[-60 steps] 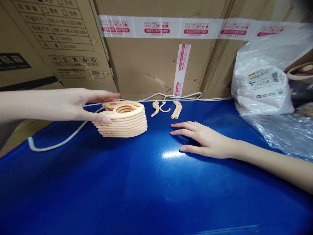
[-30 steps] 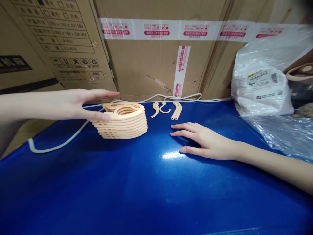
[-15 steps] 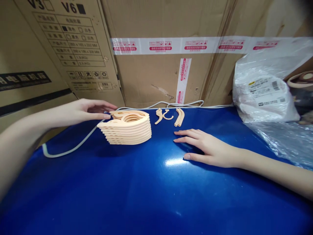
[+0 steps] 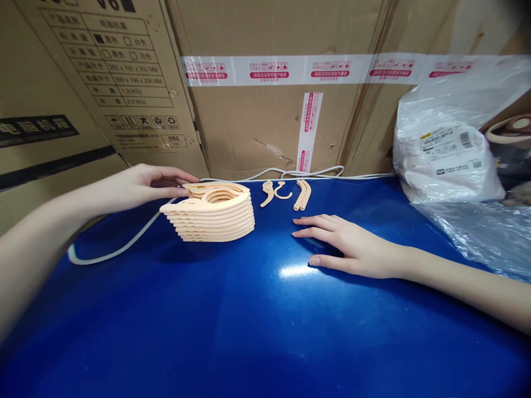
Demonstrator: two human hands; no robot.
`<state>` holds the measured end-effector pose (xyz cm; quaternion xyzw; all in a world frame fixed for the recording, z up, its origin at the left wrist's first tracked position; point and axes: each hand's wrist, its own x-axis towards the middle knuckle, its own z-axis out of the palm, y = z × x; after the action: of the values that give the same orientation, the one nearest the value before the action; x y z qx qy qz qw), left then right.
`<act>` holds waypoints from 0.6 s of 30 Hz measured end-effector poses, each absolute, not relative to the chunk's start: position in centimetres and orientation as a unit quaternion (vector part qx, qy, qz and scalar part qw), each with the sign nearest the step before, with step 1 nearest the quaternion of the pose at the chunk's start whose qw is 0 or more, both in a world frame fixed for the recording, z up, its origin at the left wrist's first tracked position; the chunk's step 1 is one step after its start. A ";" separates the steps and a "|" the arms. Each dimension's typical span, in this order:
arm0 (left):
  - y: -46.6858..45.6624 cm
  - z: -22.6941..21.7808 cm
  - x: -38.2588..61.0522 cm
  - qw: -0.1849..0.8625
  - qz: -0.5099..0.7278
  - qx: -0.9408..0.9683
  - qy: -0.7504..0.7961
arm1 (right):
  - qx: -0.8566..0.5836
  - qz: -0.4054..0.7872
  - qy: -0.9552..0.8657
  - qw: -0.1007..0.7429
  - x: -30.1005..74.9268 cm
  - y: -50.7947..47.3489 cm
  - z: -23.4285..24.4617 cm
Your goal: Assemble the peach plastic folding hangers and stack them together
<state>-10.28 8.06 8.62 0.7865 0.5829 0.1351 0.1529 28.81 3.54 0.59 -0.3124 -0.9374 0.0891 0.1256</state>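
A neat stack of cream plastic folding hangers [image 4: 211, 221] lies on the blue table, left of the middle. At its back left corner, my left hand [image 4: 153, 185] has its thumb tip at the top hanger's edge and its fingers stretched out behind; firm contact is hard to make out. My right hand [image 4: 348, 246] rests palm down to the right of the stack, fingers spread, holding nothing. Beyond it lie loose cream pieces: a curved arm piece [image 4: 267, 193], a hook [image 4: 284, 191] and a pair of bent arm pieces [image 4: 302, 195].
Large cardboard boxes [image 4: 257, 121] wall off the back and left of the blue table [image 4: 249, 320]. A white cable [image 4: 124, 251] runs along the back and loops at left. Clear plastic wrapping and a labelled white bag [image 4: 448, 160] sit at the back right.
The whole view has shifted slightly, with everything a little higher and to the left in the picture. Both hands and the hangers keep nearly the same places relative to each other.
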 end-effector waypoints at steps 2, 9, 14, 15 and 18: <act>8.1 8.6 -10.4 0.148 0.138 0.787 0.582 | -0.312 0.090 -0.937 0.128 28.8 3.5 0.6; 8.3 8.4 -10.3 0.144 0.130 0.788 0.585 | -0.312 0.086 -0.938 0.123 28.8 3.6 0.5; 8.0 8.5 -10.3 0.126 0.146 0.797 0.573 | -0.312 0.088 -0.938 0.126 28.8 3.4 0.6; 7.9 8.6 -10.3 0.124 0.152 0.797 0.571 | -0.311 0.088 -0.938 0.126 28.7 3.4 0.6; 7.5 9.0 -10.1 0.097 0.163 0.789 0.585 | -0.309 0.088 -0.938 0.128 28.7 3.4 0.6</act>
<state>-10.08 7.46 9.01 0.7889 0.5846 0.1629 0.0970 28.73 3.42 0.59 -0.3092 -0.9383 0.0878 0.1276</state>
